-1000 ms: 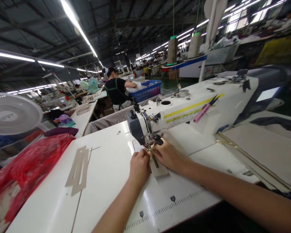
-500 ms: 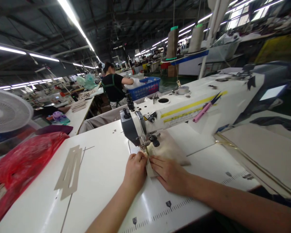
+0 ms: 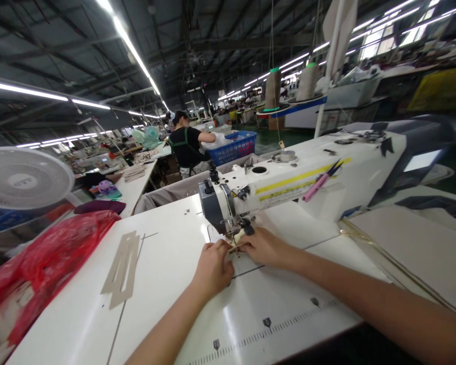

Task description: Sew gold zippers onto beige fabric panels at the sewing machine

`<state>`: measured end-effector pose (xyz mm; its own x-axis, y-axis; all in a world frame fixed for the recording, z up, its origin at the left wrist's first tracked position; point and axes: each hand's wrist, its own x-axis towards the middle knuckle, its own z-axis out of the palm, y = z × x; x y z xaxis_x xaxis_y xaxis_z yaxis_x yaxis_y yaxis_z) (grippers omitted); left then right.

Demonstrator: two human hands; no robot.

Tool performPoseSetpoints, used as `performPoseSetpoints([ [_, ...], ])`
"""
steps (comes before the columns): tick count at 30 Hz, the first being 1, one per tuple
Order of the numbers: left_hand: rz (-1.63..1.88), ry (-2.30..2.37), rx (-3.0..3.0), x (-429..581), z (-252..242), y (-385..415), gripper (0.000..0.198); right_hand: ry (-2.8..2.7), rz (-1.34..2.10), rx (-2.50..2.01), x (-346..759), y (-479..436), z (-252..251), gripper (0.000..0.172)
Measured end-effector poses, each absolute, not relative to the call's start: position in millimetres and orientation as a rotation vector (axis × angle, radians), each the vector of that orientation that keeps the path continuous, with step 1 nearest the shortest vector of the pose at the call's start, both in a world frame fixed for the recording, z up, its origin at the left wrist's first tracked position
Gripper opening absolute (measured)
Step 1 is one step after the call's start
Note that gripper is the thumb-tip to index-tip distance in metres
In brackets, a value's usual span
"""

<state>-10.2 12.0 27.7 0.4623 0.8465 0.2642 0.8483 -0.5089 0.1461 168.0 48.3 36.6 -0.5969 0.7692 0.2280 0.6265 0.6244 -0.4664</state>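
Observation:
A white industrial sewing machine (image 3: 289,182) stands on a white table (image 3: 167,284). My left hand (image 3: 213,266) and my right hand (image 3: 264,247) meet just under its needle head (image 3: 230,223). Both hands are closed in a pinch on a small beige fabric piece (image 3: 238,238) that lies at the presser foot. Most of that piece is hidden by my fingers. A pink-handled snipper (image 3: 321,180) rests on top of the machine arm.
A beige cut-out template (image 3: 122,268) lies on the table to the left. A red plastic bag (image 3: 41,263) and a white fan (image 3: 23,177) sit at far left. A person in black (image 3: 188,144) works at a blue basket (image 3: 233,144) behind. Thread cones (image 3: 273,83) stand beyond.
The larger beige piece that lay flat under my right hand is gone from view. My hands have moved up close to the needle and pinch a small piece there.

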Motion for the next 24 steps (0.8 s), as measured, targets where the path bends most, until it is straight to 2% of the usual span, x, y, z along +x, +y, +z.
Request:
performPoseSetpoints([
  [3,-0.478,-1.631,-2.560,-5,31,14,0.010,-2.451,0.485,-1.139,167,59,50,0.015],
  [9,-0.404,-1.428,-2.556,0,21,8,0.015,-2.463,0.388,-1.142,166,31,30,0.016],
  [16,-0.351,-1.276,-2.478,5,6,-1,0.026,-2.345,-0.067,-0.853,162,19,-20,0.031],
  [24,-0.414,-1.232,-2.458,0,2,16,0.021,-2.317,-0.090,-0.861,156,34,-21,0.029],
])
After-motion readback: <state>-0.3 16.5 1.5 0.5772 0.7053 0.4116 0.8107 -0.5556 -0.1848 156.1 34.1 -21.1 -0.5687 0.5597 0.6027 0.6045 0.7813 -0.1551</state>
